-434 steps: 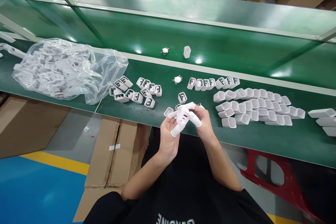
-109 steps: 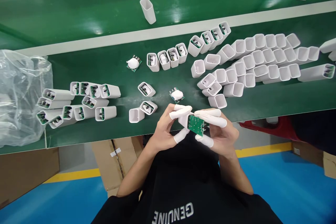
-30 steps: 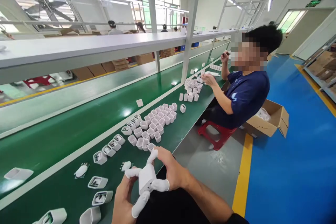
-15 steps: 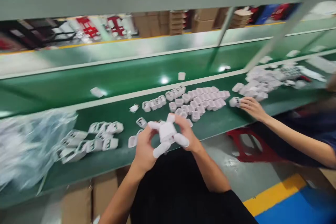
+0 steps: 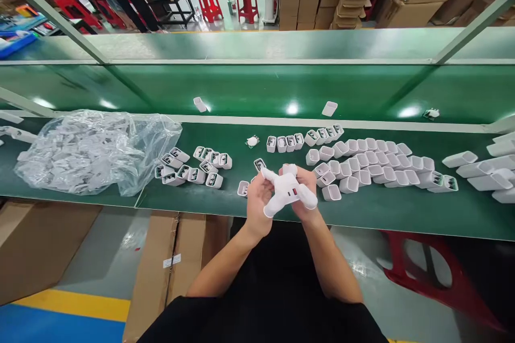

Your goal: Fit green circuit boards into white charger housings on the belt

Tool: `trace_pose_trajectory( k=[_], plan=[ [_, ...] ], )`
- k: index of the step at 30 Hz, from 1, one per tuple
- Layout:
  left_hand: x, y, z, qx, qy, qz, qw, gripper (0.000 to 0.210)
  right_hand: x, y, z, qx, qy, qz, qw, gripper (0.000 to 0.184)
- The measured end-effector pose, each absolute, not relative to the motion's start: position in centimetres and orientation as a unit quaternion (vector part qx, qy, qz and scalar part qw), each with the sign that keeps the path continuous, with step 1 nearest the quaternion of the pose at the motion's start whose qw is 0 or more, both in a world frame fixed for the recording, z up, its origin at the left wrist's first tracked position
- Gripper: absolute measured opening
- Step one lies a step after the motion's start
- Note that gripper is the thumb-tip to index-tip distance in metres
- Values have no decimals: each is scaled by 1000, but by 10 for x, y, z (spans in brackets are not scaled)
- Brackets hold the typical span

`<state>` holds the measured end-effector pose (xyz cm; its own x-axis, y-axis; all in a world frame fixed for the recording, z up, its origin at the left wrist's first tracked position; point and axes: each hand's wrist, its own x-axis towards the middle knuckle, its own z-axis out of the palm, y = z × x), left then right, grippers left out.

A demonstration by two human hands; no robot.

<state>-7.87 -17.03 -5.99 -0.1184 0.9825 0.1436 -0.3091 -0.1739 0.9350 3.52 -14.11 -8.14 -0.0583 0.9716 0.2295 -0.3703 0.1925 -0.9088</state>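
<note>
Just above the table's front edge I hold a small white charger with dark and reddish port slots on the face turned toward me. My left hand grips its left side, and my right hand is closed on its right side. White finger covers sit on my thumbs and forefingers. Near my left hand lie an open white housing and another housing with dark parts inside. Beyond my right hand, rows of open white housings stand on the green table.
On the left lies a clear plastic bag of white parts, beside a cluster of filled housings. A small round part lies mid-table. More white housings are at far right. A metal rail runs along the back. Cartons stand below.
My view has turned left and levelled; the neighbouring person's arm is out of frame. The charger has turned in my hands, and its port slots now show clearly.
</note>
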Motion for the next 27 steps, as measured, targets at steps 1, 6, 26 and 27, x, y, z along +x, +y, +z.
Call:
trace_pose_trajectory(
  k=[1,6,26,27],
  plan=[
    [-77,-171,-64,410,395,647,507,56,33,-140,-82,-318,-476,555,603,67],
    [-70,-178,-82,336,408,693,490,54,26,-137,-86,-341,-495,560,571,69],
    [-199,-152,-39,658,443,410,450,64,63,-192,-121,-312,-704,320,551,44],
    [-219,-119,-32,636,504,435,390,48,66,-193,-127,-326,-700,288,566,39]
  ],
)
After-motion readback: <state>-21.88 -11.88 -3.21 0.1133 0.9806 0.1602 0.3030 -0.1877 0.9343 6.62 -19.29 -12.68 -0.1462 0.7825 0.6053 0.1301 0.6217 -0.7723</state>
